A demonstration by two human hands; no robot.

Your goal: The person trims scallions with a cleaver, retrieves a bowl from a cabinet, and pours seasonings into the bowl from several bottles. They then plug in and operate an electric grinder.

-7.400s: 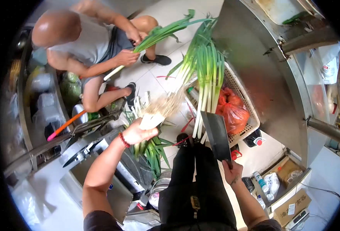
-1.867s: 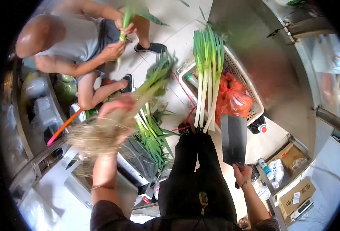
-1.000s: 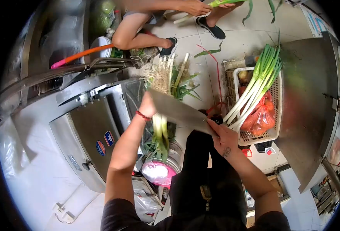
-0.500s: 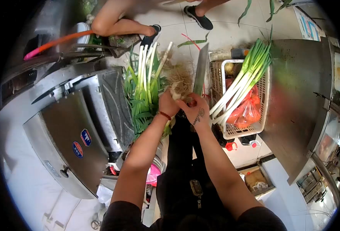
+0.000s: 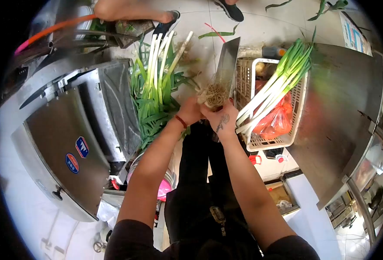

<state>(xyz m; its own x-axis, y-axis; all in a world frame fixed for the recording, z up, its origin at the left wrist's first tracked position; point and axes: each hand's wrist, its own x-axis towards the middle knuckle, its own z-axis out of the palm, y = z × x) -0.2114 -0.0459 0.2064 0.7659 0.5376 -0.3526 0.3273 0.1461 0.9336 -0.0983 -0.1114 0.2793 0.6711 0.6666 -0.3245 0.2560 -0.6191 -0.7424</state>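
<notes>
Left hand (image 5: 189, 111) closed round rooted bunch (image 5: 214, 96), held up just off left edge of crate (image 5: 302, 110); right hand (image 5: 221, 118) curled on cleaver (image 5: 228, 56), its thumb side against same bunch, exact finger grip hidden. Trimmed leeks (image 5: 274, 86) lie across crate, white ends over left edge, green tops at far right corner, above red bag (image 5: 276, 123).

Cleaver (image 5: 228, 58): handle mostly hidden by right hand (image 5: 217, 114). Left hand (image 5: 190, 111): fingertips out of sight by root clump (image 5: 215, 95). Co-worker's leg (image 5: 133, 11): cut by top edge. Tattoo (image 5: 222, 122): too small to read. Red bag (image 5: 276, 125): partly behind leeks (image 5: 273, 90).
</notes>
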